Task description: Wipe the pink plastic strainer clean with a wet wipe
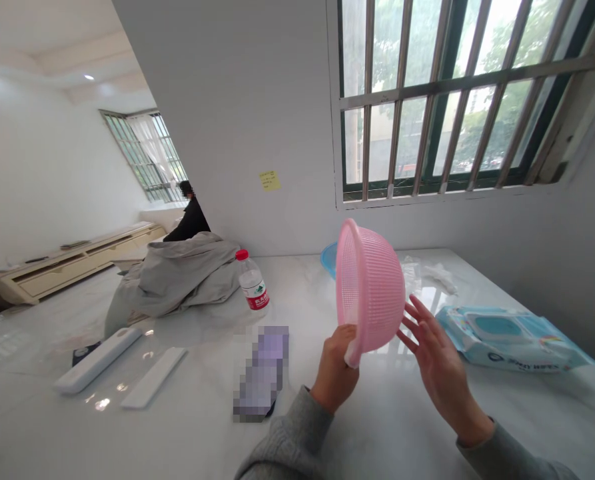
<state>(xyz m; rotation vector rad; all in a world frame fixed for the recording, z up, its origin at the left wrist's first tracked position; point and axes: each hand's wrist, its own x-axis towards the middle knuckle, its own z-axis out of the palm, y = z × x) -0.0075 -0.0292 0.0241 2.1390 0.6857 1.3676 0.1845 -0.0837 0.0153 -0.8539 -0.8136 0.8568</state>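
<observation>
My left hand pinches the lower rim of a pink plastic colander and holds it up on its side above the white table, its opening turned to the left. My right hand is just right of the colander's rounded bottom, fingers stretched out and spread, their tips at or almost at the mesh. Both of my sleeves are grey.
A blue bowl peeks out behind the colander. A pack of wet wipes lies at the right, a water bottle and a grey jacket at the left. White trays and a blurred flat object lie nearer. A person sits in the background.
</observation>
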